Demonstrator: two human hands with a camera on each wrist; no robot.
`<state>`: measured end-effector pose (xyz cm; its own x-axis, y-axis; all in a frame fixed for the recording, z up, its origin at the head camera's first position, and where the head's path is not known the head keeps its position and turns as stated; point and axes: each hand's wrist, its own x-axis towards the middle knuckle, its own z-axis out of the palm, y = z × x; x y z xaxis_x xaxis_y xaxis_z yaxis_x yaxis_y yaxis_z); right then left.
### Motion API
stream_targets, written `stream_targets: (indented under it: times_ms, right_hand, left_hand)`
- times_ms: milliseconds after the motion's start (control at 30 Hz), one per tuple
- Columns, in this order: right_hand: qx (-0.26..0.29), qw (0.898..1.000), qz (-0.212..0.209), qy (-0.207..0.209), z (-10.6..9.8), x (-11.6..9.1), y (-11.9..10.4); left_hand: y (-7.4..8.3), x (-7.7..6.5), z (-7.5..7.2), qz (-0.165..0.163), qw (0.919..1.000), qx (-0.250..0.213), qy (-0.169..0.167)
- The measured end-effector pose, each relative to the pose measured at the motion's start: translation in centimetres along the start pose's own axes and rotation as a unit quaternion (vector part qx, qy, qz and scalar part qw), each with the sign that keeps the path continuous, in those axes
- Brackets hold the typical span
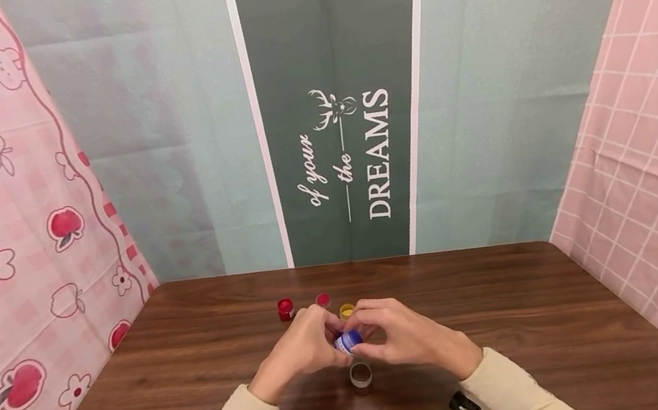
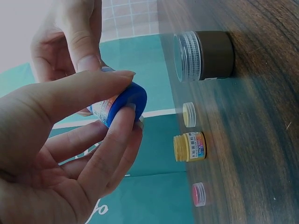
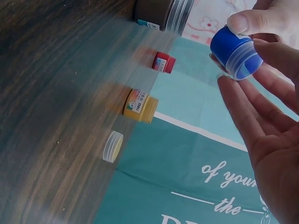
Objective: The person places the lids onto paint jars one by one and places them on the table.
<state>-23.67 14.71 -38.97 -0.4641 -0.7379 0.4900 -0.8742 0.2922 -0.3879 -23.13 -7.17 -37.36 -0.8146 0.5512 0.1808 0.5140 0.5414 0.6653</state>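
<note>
Over the table, both hands meet at a small blue paint jar (image 1: 348, 341) with a clear screw lid (image 3: 245, 61). My left hand (image 1: 311, 342) grips the blue body, thumb on one side and fingertips on the other, as the left wrist view shows. The right hand (image 1: 394, 330) has its thumb and fingertips at the lid's rim, pinching it. The jar is tilted, and the lid sits on its mouth. Just below the hands in the head view stands a brown paint jar (image 1: 361, 378) with its clear lid on.
Beyond the hands, an uncapped red jar (image 1: 285, 309) stands on the wooden table (image 1: 488, 294), with a pink-stained lid (image 1: 322, 299) to its right. An uncapped yellow jar (image 2: 190, 146) stands near its yellow-stained lid (image 2: 189, 115). Printed cloths hang around the table's back and sides.
</note>
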Motion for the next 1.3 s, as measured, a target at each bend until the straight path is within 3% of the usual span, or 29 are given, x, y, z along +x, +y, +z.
stream_targets:
  times_ms: [400, 767, 1000, 1300]
  right_hand:
    - [-0.033, 0.998, -0.057, 0.018, -0.24, 0.20, 0.20]
    - [-0.025, 0.998, -0.064, 0.009, -0.26, 0.32, 0.27]
    - [-0.022, 0.998, -0.052, 0.009, -0.26, 0.31, 0.13]
    - [0.001, 1.000, -0.004, -0.005, -0.24, 0.20, -0.10]
  left_hand:
    - [0.05, 0.05, -0.26, 0.005, 1.0000, 0.007, 0.000]
    - [0.10, 0.18, -0.30, 0.010, 0.9999, 0.012, 0.003]
    - [0.15, 0.22, -0.28, 0.006, 0.9999, 0.010, 0.001]
    - [0.23, 0.15, -0.27, -0.007, 0.9999, 0.013, 0.001]
